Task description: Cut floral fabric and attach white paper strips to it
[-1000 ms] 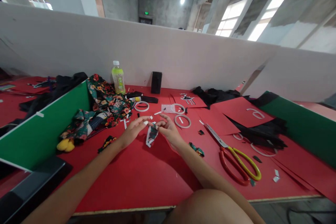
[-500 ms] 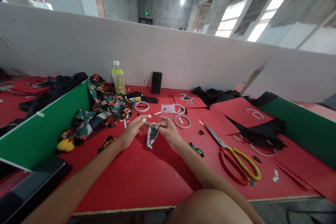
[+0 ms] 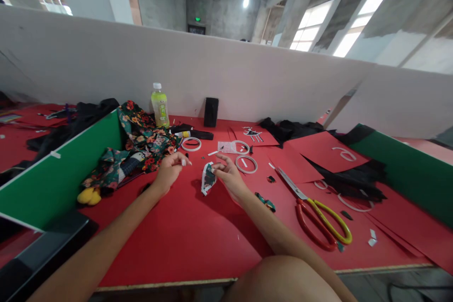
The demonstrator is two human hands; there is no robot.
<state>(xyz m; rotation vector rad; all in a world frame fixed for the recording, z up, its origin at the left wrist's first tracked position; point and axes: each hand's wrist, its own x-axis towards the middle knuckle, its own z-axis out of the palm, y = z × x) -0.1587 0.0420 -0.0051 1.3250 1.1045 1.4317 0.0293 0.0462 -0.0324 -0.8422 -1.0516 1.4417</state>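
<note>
My right hand pinches a small dark green patterned fabric piece, edged with white strips, above the red tabletop. To its left, my left hand is apart from the fabric, thumb and fingers closed together. A small pale bit shows at its fingertips, too small to make out. Beyond the hands lie two white tape rolls side by side and a checked sheet. A folded green floral piece rests beside my right forearm.
Large scissors with red and yellow handles lie at right near red paper sheets. At left are floral cloth, a drink bottle and a green divider. A black phone-like slab leans against the white partition.
My left hand has let go of the fabric piece and moved left. My right hand keeps it pinched, now turned slightly, with more of its green face showing.
</note>
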